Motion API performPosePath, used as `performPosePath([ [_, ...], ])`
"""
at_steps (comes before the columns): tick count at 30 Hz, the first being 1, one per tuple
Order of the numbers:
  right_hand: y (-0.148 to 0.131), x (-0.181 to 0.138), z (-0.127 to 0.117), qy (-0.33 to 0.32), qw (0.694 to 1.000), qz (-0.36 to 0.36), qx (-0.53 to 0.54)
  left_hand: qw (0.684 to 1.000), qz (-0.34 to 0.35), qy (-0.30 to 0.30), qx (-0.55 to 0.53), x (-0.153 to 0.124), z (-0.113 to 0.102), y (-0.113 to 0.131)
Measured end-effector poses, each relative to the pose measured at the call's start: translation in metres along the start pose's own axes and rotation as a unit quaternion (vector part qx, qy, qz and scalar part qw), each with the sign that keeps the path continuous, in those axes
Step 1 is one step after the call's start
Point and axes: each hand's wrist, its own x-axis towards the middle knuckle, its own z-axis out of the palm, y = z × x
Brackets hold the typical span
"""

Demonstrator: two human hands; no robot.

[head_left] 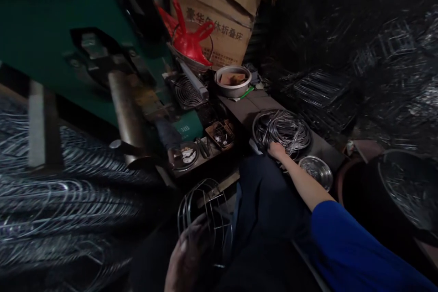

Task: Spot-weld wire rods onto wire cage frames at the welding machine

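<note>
My left hand [186, 255] is low in the frame, in shadow, with its fingers wrapped round the rim of a round wire fan guard [205, 214] held over my lap. My right hand [276, 149], on a blue-sleeved arm, reaches forward to a pile of loose wire rings [282, 130] lying on a dark bench. Its fingers rest at the near edge of the pile, and the blur hides whether they pinch a ring. A small metal dish [316, 171] sits just right of that forearm.
A green machine [65, 36] with a brass-coloured cylinder [126, 114] fills the upper left. Stacks of wire guards [61, 200] lie at the left, more wire parts at the right. Behind are a cardboard box [219, 18], a red plastic piece [188, 39] and a metal bowl [233, 81].
</note>
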Motion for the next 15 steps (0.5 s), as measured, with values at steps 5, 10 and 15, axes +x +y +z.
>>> performPosePath([
  [5, 0.012, -0.039, -0.022, 0.054, 0.998, -0.021, -0.010, 0.990, -0.010, -0.030, 0.141, -0.001, 0.013, -0.018],
  [10, 0.042, -0.074, -0.106, 0.177, 0.984, -0.036, 0.002, 0.980, 0.001, -0.011, 0.198, -0.008, 0.018, -0.028],
  [15, 0.052, -0.110, -0.171, 0.265, 0.859, -0.273, 0.343, 0.992, 0.042, 0.079, 0.087, -0.006, 0.025, -0.009],
])
